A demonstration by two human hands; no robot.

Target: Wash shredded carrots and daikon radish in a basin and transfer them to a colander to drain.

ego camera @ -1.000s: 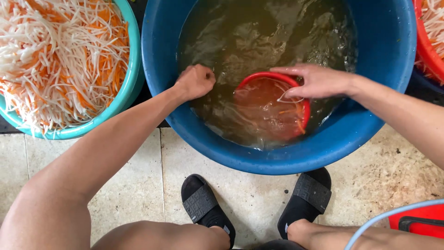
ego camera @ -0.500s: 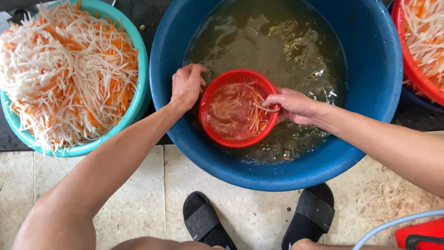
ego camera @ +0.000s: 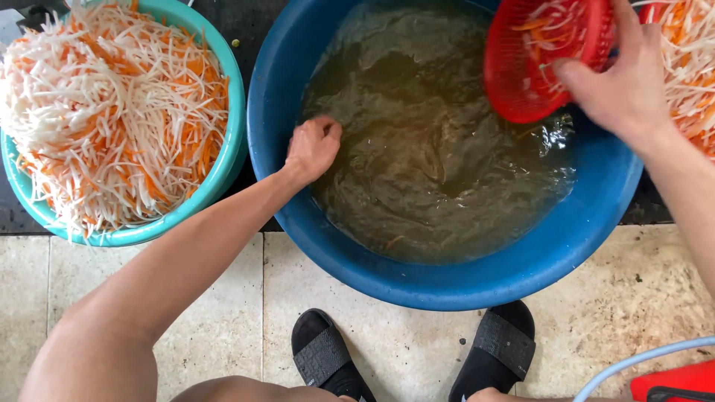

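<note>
— Head view looks straight down: what do we see of packages, labels or signs?

— We see nothing printed. We can only go by shape and colour: a big round blue tub (ego camera: 447, 286) of murky brownish water in the middle, a teal basin (ego camera: 223, 160) at its left heaped with shredded white and orange vegetable strips (ego camera: 112, 112), and a red object (ego camera: 674, 380) cut off at the lower right corner with a pale blue hose (ego camera: 633, 361) curving past it.

— How do we hold our hands?

— Our hands are well apart. Our left hand (ego camera: 313, 147) is curled into a loose fist at the water's edge by the tub's left wall, the forearm running down to the lower left. Whether that fist grips anything we cannot tell. Our right hand (ego camera: 622, 85) is clamped on the rim of a small red strainer basket (ego camera: 540, 56), thumb on the outside, tilting it above the tub's upper right side. It holds a few wet shreds.

— What stays hidden or hard to read?

— Our right fingers are behind the basket. More shreds (ego camera: 689, 63) show at the right edge, their container mostly out of frame. Below the tub we see only the fronts of two black slide sandals (ego camera: 328, 353) on pale stone tiles (ego camera: 223, 298).
</note>
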